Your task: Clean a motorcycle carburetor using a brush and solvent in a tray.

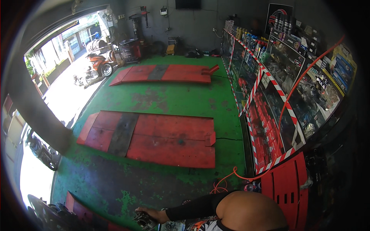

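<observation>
Green floor (185, 94) was seen mid-frame. Bottom edge, left of centre: metal part (144, 222) was pinched in the right hand's (155, 214) fingers; left hand unseen. Handling step, apparently; steady grip was called for next.

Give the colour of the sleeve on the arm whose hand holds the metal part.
The sleeve is black; it shows in the head view, the only one.

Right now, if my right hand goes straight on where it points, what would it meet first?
Past the metal part your right hand holds, perhaps the red platform at lower left; depth is unclear.
</observation>
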A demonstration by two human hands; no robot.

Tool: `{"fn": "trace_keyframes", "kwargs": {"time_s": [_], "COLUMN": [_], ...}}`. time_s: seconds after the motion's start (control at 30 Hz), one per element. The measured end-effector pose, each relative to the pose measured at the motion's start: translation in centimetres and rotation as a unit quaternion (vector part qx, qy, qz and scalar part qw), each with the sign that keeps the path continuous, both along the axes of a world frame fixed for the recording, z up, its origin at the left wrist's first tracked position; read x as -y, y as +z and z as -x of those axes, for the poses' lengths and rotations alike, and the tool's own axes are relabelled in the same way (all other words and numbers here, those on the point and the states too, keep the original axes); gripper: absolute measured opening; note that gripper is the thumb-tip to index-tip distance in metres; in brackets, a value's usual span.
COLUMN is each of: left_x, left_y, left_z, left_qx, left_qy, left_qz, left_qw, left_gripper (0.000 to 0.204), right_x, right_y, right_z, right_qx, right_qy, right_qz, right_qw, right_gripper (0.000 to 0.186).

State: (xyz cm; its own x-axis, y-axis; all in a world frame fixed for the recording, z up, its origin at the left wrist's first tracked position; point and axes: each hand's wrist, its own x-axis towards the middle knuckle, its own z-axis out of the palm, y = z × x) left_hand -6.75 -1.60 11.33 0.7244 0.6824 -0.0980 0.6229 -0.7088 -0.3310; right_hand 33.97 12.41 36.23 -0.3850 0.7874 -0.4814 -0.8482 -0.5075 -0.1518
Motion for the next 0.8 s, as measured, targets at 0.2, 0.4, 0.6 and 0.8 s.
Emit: {"fn": "trace_keyframes", "kwargs": {"time_s": [0.2,0.4,0.6,0.8], "left_x": [4.4,6.3,10.3,7.6], "left_y": [-0.6,4.5,-3.4,-7.0], "left_z": [-5.5,-9.1,-4.4,-2.3], "left_qx": [0.068,0.186,0.214,0.329], "left_qy": [0.38,0.534,0.564,0.547], "left_qz": [0.185,0.246,0.325,0.365], "left_qw": [0.904,0.787,0.729,0.678], "left_gripper": [0.039,0.044,0.061,0.062], "right_x": [-0.3,0.4,2.4,3.6], "right_y": [-0.1,-6.5,-9.9,-13.6], "right_z": [0.9,2.8,6.5,9.1], "right_qx": [0.078,0.078,0.118,0.079], "right_qy": [0.059,0.057,0.087,0.1], "right_qz": [0.057,0.048,0.055,0.067], "right_qw": [0.994,0.994,0.988,0.99], "right_gripper": [0.046,0.038,0.047,0.054]}}
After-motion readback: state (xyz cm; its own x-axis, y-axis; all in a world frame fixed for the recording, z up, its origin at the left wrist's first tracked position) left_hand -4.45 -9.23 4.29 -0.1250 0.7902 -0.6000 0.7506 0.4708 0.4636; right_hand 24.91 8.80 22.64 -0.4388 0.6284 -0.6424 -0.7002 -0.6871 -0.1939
